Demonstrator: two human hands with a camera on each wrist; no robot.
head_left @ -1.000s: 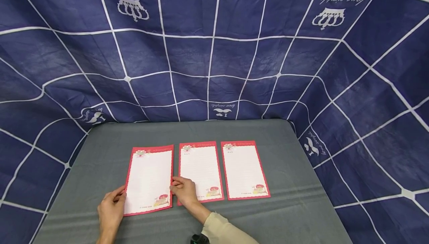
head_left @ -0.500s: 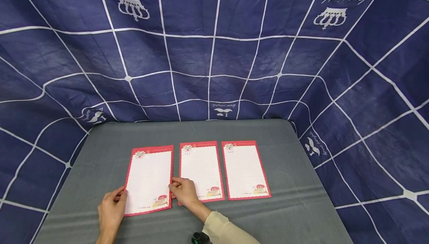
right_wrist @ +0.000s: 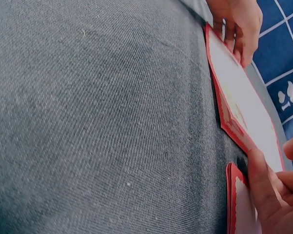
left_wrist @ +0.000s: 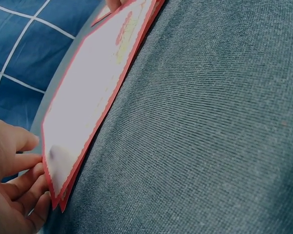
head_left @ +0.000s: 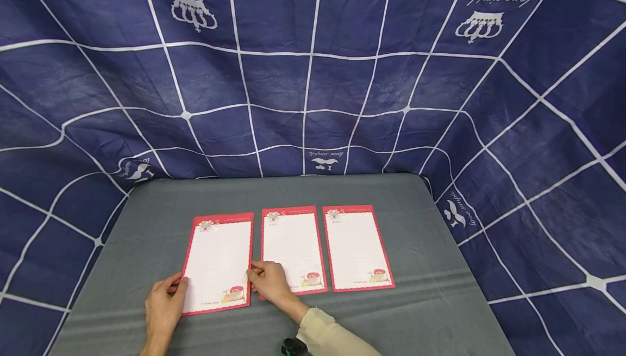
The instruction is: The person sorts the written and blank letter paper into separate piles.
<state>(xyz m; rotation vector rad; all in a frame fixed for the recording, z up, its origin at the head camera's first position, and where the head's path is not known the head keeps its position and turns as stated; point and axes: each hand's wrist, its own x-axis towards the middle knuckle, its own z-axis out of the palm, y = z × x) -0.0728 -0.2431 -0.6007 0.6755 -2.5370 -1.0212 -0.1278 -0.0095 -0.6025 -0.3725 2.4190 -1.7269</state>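
A red-bordered stack of letter paper [head_left: 220, 261] lies at the left of the grey table, with a flower print on top and a small house-like drawing at the lower right. My left hand [head_left: 163, 307] holds its left edge; in the left wrist view, two layers [left_wrist: 63, 197] fan slightly apart at a corner near the fingers. On the opposite side my right hand [head_left: 271, 280] pinches the lower right edge between thumb and fingers. That hand also covers the lower left corner of a matching middle stack [head_left: 292, 242]. Stacked layers show at this pile's red edge [right_wrist: 229, 195] in the right wrist view.
A third matching letter sheet or stack [head_left: 357, 244] lies to the right, apart from the middle one. Grey cloth [head_left: 430, 269] covers the table. Blue curtains [head_left: 274, 84] with white grid lines rise behind it and at both sides.
Both hands stay at the left stack's edges. Its lower right corner, slightly bent before, now looks flatter and the top edge sits a little straighter. The other two have not moved.
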